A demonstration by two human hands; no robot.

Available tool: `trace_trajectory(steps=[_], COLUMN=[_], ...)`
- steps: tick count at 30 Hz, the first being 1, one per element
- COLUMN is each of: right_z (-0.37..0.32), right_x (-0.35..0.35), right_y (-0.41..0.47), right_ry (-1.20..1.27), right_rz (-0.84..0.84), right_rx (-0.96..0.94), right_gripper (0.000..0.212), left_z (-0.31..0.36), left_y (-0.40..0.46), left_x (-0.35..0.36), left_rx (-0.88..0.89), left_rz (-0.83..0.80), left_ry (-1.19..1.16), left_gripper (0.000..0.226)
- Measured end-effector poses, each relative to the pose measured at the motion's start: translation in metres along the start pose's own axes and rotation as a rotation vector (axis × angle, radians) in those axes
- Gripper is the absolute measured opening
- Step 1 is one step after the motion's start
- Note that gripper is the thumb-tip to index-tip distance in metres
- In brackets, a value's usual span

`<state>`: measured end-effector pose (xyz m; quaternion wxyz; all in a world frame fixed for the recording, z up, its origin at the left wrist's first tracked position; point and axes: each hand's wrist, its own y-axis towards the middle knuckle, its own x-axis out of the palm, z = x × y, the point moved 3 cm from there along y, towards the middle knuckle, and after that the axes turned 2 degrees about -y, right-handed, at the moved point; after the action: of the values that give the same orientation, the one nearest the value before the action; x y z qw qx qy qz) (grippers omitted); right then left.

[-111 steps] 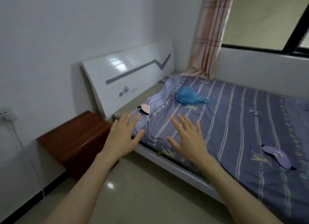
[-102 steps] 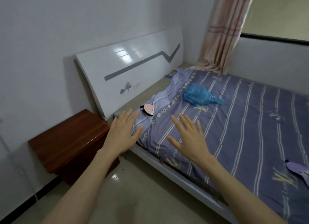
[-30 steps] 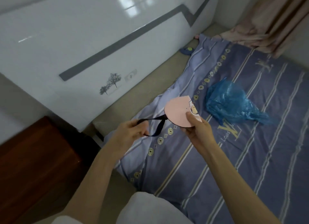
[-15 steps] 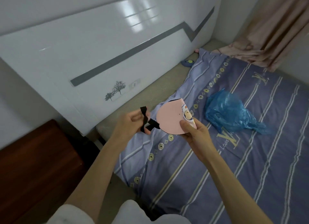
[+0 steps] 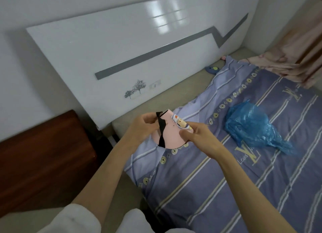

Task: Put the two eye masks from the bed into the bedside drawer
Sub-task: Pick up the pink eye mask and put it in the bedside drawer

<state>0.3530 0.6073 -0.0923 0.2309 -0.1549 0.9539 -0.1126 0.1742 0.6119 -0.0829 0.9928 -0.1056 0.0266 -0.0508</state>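
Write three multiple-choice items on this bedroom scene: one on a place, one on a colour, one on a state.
1. Where is the blue plastic bag?
A. on the bed sheet
B. on the wooden bedside cabinet
C. on the floor

2. What colour is the eye mask?
A. green
B. pink
C. yellow

3. How is the eye mask held?
A. lying loose on the bed
B. by one hand
C. by both hands

Answers: 1 A, it lies on the striped sheet. 2 B, pink with a black strap. 3 C, the left hand and the right hand both pinch it.
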Motion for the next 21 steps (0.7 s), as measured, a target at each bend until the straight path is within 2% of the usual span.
trace_trajectory(steps=[6, 10, 13, 16, 19, 21], right_z=[-0.021, -0.039, -0.053, -0.072, -0.087, -0.096], right_x=[0.046, 0.09, 0.127, 0.169, 0.209, 0.243], right_y=[0.017, 0.022, 0.02, 0.016, 0.011, 0.007], right_ry=[-0.169, -0.249, -0.272, -0.18, 0.01, 0.026], right_rz=[-0.261, -0.405, -0.475, -0.462, -0.341, -0.303], right_rx=[-0.038, -0.04, -0.038, -0.06, 0.006, -0.006], right_gripper=[0.025, 0.014, 0.015, 0.01, 0.024, 0.023], left_z=[-0.019, -0.032, -0.044, -0.057, -0.072, -0.083], left_y=[-0.031, -0.061, -0.088, -0.119, -0.147, -0.165], left_x=[-0.04, -0.074, -0.106, -0.146, -0.188, -0.217], left_rx=[-0.032, -0.032, -0.035, -0.044, -0.087, -0.096], left_rz=[0.204, 0.208, 0.227, 0.296, 0.36, 0.351], left_ry=[0.037, 0.015, 0.028, 0.033, -0.011, -0.05], left_gripper=[0.027, 0.02, 0.023, 0.017, 0.016, 0.014])
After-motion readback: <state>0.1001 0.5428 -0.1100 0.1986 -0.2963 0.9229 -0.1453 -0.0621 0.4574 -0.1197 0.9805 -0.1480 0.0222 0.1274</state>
